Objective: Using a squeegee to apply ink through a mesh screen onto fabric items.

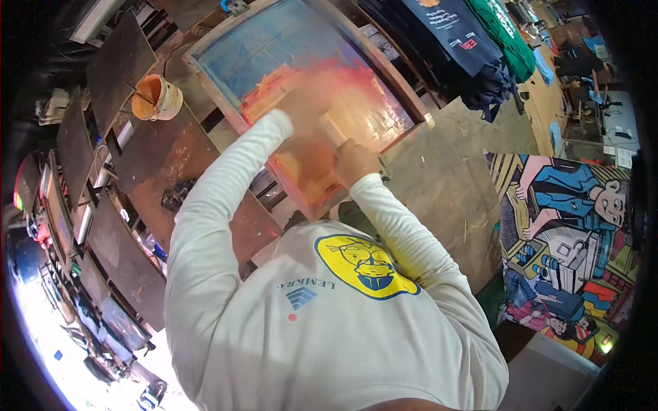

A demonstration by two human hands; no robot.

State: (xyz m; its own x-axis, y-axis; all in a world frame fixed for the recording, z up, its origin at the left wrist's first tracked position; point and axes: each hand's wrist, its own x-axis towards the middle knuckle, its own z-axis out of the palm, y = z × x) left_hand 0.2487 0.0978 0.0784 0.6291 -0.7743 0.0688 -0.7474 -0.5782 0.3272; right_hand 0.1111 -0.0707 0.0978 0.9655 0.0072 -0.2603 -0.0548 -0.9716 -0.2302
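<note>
A wooden-framed screen [295,38], tilted in view, has blue ink at the top and red, pink and orange across its middle and lower part. Over its lower left, my left hand [301,120] is smeared by motion, so its fingers and anything in them cannot be made out. My right hand [356,161] is closed at the screen's lower right edge, beside a blurred pale strip; what exactly it grips is unclear. Both forearms are in white sleeves.
An orange-lined bucket [156,97] stands on dark boards [137,157] at left. Dark and green garments [459,34] hang at upper right, near a cluttered bench [545,82]. A comic-style painted panel [555,253] is at right, beside concrete floor [432,205].
</note>
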